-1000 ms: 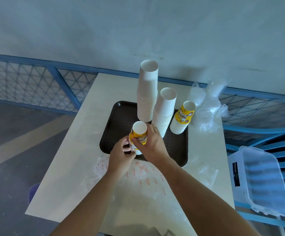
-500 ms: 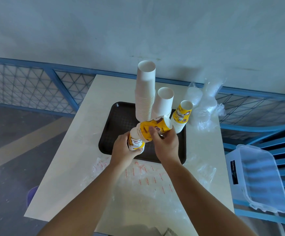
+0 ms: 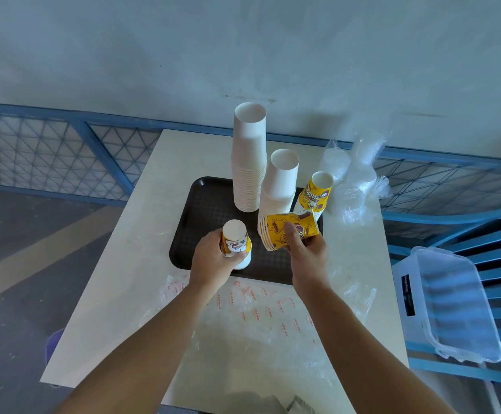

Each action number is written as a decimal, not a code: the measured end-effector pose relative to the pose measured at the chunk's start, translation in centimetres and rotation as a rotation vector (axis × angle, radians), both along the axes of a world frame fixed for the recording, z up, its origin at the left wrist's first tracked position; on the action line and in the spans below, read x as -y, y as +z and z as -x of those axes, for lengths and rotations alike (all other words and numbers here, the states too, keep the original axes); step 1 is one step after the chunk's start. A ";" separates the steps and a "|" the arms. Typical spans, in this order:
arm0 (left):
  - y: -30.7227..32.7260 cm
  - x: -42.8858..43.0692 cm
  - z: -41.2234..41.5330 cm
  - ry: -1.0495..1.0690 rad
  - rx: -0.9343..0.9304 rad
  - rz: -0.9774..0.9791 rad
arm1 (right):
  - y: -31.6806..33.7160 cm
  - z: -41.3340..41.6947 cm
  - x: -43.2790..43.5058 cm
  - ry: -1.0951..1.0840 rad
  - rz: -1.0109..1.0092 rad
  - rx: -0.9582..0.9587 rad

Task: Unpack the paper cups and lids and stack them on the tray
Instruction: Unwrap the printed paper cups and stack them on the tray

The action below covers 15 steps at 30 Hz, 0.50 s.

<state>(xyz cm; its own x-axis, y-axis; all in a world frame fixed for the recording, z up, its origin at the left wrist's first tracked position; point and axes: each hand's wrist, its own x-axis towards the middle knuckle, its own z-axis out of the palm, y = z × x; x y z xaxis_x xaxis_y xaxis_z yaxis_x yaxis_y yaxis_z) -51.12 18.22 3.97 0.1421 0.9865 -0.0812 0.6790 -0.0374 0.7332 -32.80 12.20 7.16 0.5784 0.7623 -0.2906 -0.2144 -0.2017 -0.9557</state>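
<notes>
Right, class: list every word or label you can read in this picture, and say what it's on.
Upright yellow cups: brown letters, perhaps "PHS", partly hidden.
Tilted yellow cups in the right hand: lettering blurred.
Plastic wrapper: repeated red print, too small.
Black label on the clear box: too small.

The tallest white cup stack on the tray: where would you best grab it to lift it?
Probably low down, around the ribbed band of nested rims on the tallest white cup stack, coming from its left over the bare tray. It stands upright and tall, so a high grip might lift off only the top cups, and the shorter white stack crowds its right side.
</notes>
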 end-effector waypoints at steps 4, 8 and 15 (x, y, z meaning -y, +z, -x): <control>0.5 0.1 0.1 0.030 0.021 -0.030 | 0.1 -0.3 0.1 0.007 -0.008 -0.001; 1.2 0.0 0.2 0.049 0.042 -0.042 | 0.1 -0.3 -0.1 0.006 -0.020 -0.016; 3.2 -0.4 0.5 0.110 0.099 -0.055 | -0.1 -0.6 -0.5 -0.017 -0.020 -0.038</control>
